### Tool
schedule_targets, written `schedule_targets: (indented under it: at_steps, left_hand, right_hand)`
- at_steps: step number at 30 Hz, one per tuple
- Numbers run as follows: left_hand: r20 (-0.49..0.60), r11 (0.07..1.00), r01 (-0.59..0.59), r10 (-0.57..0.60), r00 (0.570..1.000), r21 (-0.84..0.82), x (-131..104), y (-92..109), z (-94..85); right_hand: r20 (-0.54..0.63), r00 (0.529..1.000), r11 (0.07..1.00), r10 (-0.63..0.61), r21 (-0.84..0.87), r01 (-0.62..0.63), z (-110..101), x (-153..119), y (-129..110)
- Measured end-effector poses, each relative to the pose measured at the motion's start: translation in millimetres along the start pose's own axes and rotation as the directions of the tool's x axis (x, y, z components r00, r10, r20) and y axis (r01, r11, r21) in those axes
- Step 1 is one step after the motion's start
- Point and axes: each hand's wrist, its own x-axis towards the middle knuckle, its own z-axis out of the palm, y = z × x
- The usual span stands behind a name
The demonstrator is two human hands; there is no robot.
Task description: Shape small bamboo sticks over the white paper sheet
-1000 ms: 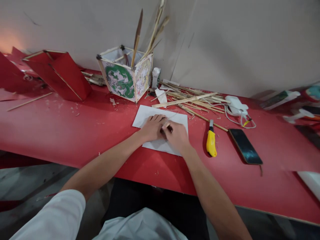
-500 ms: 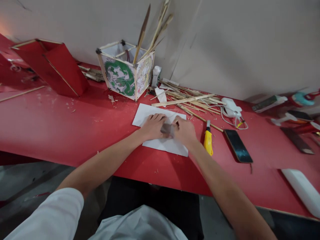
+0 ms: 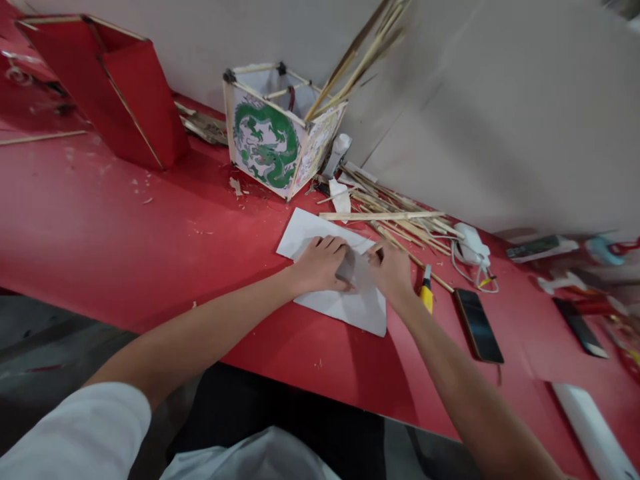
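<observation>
White paper (image 3: 350, 310) lies on the red table. My left hand (image 3: 323, 265) is over the paper's middle, its fingers curled round a small grey block (image 3: 346, 267) that rests on the sheet. To its right, my right hand (image 3: 391, 268) is closed at the paper's right edge, with the fingertips together; whatever they pinch is too small to make out. Just right of that wrist lies a yellow-handled cutter (image 3: 426, 293), partly covered by the forearm.
Behind the paper stand a dragon-printed lantern frame (image 3: 265, 143) holding sticks and a pile of bamboo strips (image 3: 400, 210). A red lantern (image 3: 135, 100) is at the left. At the right are a phone (image 3: 479, 325), a white charger (image 3: 473, 245) and a white box (image 3: 593, 430).
The view has turned, so the scene appears tilted. My right hand has moved away from the grey block, and a gap now shows between my two hands.
</observation>
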Motion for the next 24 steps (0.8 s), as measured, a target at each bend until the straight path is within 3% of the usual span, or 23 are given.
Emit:
schedule_targets:
  at_steps: [5,9,16,22,24]
  left_hand:
    - [-0.025,1.000,-0.025,0.025,0.999,-0.005,-0.8,-0.1,1.7]
    - [0.011,1.000,0.009,-0.008,1.000,-0.015,1.3,-0.7,4.1]
    - [-0.010,1.000,-0.015,0.014,1.000,-0.013,0.5,-1.5,4.8]
    - [0.018,1.000,0.012,-0.012,1.000,-0.008,1.5,1.9,0.9]
    - [0.012,1.000,0.011,-0.011,1.000,-0.005,1.1,2.4,0.5]
  right_hand:
    - [0.135,0.984,0.993,-0.114,0.040,0.110,2.7,-16.1,-4.0]
    - [-0.021,0.999,0.999,0.037,-0.040,-0.037,-0.3,-2.9,3.2]
    - [0.206,0.966,0.986,-0.159,0.078,0.146,-0.8,-28.0,-6.6]
    - [-0.007,1.000,0.999,-0.016,-0.030,0.016,0.7,1.7,9.9]
    - [0.003,0.999,0.999,-0.039,-0.008,0.039,3.2,-4.4,6.3]
